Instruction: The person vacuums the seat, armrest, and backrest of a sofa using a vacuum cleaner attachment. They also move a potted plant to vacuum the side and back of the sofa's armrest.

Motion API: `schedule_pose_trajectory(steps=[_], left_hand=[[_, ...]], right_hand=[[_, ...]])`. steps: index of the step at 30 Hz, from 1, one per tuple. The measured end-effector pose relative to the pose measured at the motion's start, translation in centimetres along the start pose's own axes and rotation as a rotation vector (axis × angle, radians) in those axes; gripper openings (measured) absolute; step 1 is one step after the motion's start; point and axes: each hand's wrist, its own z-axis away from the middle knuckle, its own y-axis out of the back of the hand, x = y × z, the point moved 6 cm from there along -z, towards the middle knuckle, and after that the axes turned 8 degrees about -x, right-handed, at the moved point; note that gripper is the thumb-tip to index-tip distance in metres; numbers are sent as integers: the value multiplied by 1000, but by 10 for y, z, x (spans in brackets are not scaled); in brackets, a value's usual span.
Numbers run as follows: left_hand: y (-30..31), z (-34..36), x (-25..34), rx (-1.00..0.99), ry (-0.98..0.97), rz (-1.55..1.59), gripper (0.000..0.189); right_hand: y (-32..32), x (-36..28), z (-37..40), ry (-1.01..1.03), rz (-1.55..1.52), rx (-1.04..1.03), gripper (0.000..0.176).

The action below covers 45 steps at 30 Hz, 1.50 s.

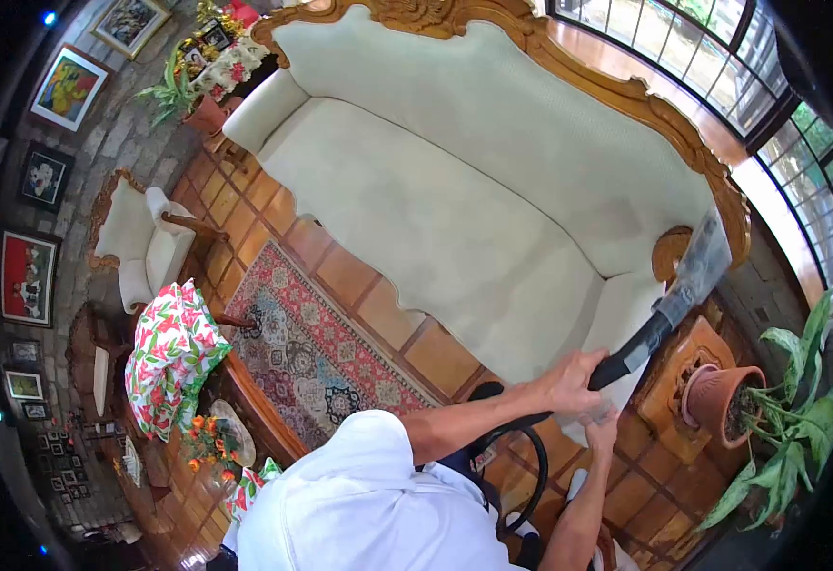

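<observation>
My left hand [576, 379] is wrapped around the black tube of a vacuum wand [637, 347]. Just below it, my right hand [601, 430] is closed at the wand's lower end, close against the left. A clear, wide nozzle [702, 255] forms the wand's far end, tilted up and overlapping the carved scroll of the sofa's right arm. The long cream sofa [416, 219] has a carved wooden frame and darker, damp-looking patches on its seat and backrest. Beneath my forearms curves a black hose [538, 476].
Right of the sofa, a potted plant [721, 404] stands on a carved wooden stand [678, 381]. A patterned rug [293, 333] lies on the tile floor. Floral cushions [174, 347] are piled by a wooden table edge [264, 404] at left. A cream armchair [150, 238] stands beyond.
</observation>
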Motion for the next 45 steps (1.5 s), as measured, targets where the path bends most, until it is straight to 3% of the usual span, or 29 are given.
schedule_pose_trajectory(steps=[1, 3, 5, 6, 7, 8, 9, 10, 11, 12, 17, 19, 20, 22, 23, 24, 26, 27, 28, 31, 33, 35, 37, 38, 41, 42, 43, 44, 45], left_hand=[[2, 3, 1, -2, 0, -7, 45], [-5, 10, -7, -76, 107, -41, 48], [-10, 12, -19, 57, -95, -113, 49], [-10, 15, -10, 62, 40, -57, 50], [-16, 17, -20, 32, 119, -134, 51], [-15, 18, -17, 17, 113, -146, 48], [-15, 20, -8, 79, 13, -96, 40], [-17, 20, -9, 18, 95, -128, 31], [-23, 18, -9, 49, 48, 29, 25], [-23, 15, -28, 0, 56, -86, 25], [-48, -6, -30, 93, 51, -1, 25], [-61, -20, -34, 144, 35, -19, 27], [-69, -26, -34, 161, 42, -13, 27], [-87, -38, -30, 164, 124, -188, 30], [-97, -46, -18, 199, 55, -323, 31], [-107, -55, -23, 198, 98, -374, 32], [-129, -65, -40, 277, 257, -376, 33], [-141, -60, -50, 329, 259, -434, 34], [-147, -66, -65, 379, 231, -500, 35], [-177, -54, -115, 425, 519, -460, 40], [-182, -59, -121, 502, 542, -472, 40], [-184, -52, -143, 634, 522, -530, 34], [-178, -49, -147, 648, 666, -480, 32], [-175, -46, -150, 669, 680, -446, 31], [-174, -28, -169, 782, 659, -336, 32], [-175, -23, -175, 768, 740, -353, 36], [-179, -16, -190, 815, 722, -359, 41], [-180, -10, -203, 737, 785, -346, 55], [-176, -6, -203, 779, 742, -404, 55]], right_hand=[[-8, -3, -1, 3, -6, 1, 94], [-30, -2, 6, -30, 491, -32, 104], [-64, 64, -45, 138, 255, -107, 111], [-82, 94, -61, 187, 509, 24, 114], [-36, -9, 8, 3, 86, -125, 111], [-49, 17, -9, 12, 288, -79, 110], [-45, 16, -6, 38, 275, -38, 111], [-47, 16, 3, 28, 273, 14, 115], [-54, 29, -8, 53, 297, 64, 117], [-38, 3, 12, -122, 273, -31, 115], [-27, -2, 22, -46, 208, -34, 111], [-7, -15, 26, 10, 235, 22, 94], [-2, -13, 23, 17, 247, 7, 94], [3, -7, 5, 120, 239, 58, 71], [39, -33, 12, 134, 161, 59, 51], [50, -30, -9, 178, 179, 39, 51], [61, -5, -38, 62, 2, 122, 39], [72, 4, -56, 105, -168, 173, 39], [80, 15, -77, 115, -207, 198, 42], [107, 16, -108, -44, -200, 3, 54], [108, 11, -137, -51, -203, 144, 68], [51, 18, -163, 123, -315, 98, 77], [35, 16, -164, 268, -578, 29, 93], [37, 10, -163, 288, -553, 7, 93], [57, 5, -147, 77, -232, 88, 92], [57, 3, -145, 13, -141, 102, 92], [50, 9, -150, 193, -276, 186, 86], [54, -1, -141, 119, -450, 63, 76], [46, 6, -141, 22, -731, -97, 67]])
